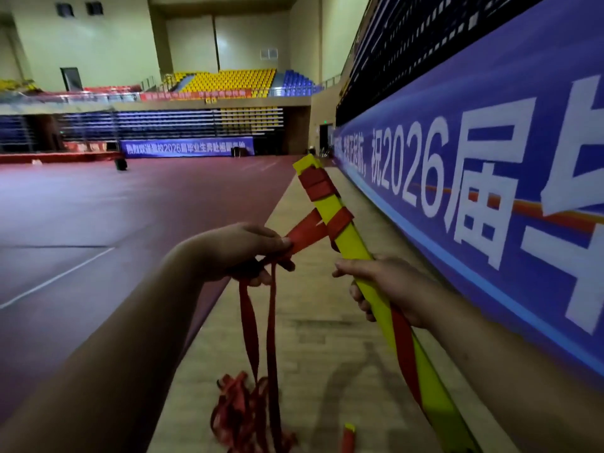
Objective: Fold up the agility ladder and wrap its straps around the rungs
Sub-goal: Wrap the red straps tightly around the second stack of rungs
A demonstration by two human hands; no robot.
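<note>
A stacked bundle of yellow rungs (351,238) points up and away, tilted to the left. My right hand (382,286) grips it at mid-length. Red strap (307,228) is wound around the upper part of the bundle in a few turns. My left hand (242,250) pinches that strap taut just left of the rungs. From the left hand two strap lengths hang down to a tangled red heap (248,416) on the floor. More red strap runs along the bundle's lower part below my right hand.
A loose yellow-and-red piece (348,436) lies on the wooden floor strip by the heap. A blue banner wall (490,191) runs close along the right. The red court floor (98,223) spreads out to the left, with stands at the far end.
</note>
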